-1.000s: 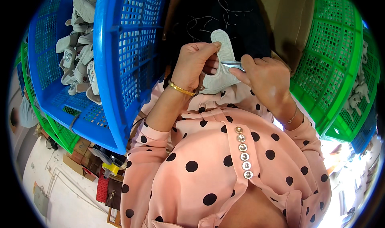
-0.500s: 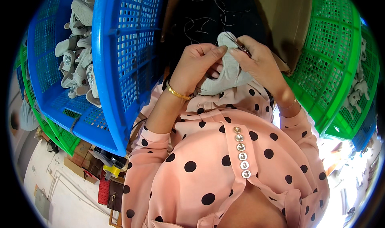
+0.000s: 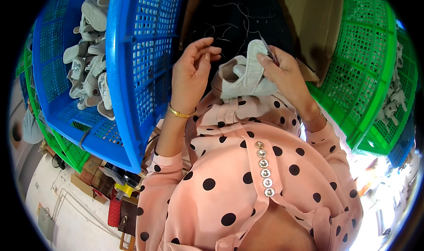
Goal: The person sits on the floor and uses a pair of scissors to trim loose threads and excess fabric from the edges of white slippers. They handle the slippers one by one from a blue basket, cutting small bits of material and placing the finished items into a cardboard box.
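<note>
A small white shoe (image 3: 234,88) rests at my lap with its strap or tongue flap (image 3: 254,58) raised. My right hand (image 3: 287,72) pinches that flap between thumb and fingers. The same hand also keeps a small pair of scissors (image 3: 274,60), with a pointed blade sticking up past the flap and a dark reddish handle partly hidden by the fingers. Apart from the shoe, on its left, my left hand (image 3: 194,72) is raised with loosely bent fingers. Nothing can be made out in it.
Close on the left stands a blue plastic basket (image 3: 115,74) holding several white shoes (image 3: 90,65). A green basket (image 3: 362,65) borders the right, with more pale pieces (image 3: 393,103) beyond it. Brown cardboard (image 3: 316,25) lies ahead. Loose threads (image 3: 240,8) lie on dark cloth beyond the shoe.
My left hand has let go of the shoe and moved left and up, uncovering the shoe's opening. My right hand still holds the flap and scissors.
</note>
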The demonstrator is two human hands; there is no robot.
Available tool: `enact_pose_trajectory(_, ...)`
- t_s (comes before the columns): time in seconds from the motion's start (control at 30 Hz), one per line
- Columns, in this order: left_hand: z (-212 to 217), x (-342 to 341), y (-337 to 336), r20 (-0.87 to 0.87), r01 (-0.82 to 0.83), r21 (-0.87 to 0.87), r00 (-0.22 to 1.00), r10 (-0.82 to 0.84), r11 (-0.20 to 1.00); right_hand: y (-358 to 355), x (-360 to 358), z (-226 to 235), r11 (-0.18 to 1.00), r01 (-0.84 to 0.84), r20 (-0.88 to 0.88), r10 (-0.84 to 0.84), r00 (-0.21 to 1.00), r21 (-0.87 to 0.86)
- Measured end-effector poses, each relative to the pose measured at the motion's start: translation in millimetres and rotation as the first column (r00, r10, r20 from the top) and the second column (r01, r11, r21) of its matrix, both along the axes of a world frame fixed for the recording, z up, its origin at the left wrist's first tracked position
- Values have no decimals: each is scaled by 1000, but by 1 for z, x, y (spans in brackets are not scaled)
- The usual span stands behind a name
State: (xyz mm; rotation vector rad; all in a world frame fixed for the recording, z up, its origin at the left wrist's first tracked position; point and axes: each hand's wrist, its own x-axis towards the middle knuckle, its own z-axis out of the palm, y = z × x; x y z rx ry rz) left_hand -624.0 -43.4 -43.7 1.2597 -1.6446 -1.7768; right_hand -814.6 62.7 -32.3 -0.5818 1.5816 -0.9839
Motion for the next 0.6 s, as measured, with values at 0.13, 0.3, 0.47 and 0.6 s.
enact_pose_trajectory(0.13,17,-4,6,75,288,-56,956,-283,956,-3,3,6,1000,-5,-18,5,1000,-14)
enact_pose_trajectory(0.3,11,-21,24,120,242,-185,968,-222,953,0,-1,10,997,-75,-146,76,986,14)
enact_pose_trajectory(0.47,23,-34,24,16,120,-541,991,-133,832,-16,4,41,985,-106,-510,21,860,-139)
enact_pose_trajectory(0.6,41,-37,15,15,149,-708,981,-195,691,-32,11,64,963,-136,-759,-93,644,-234)
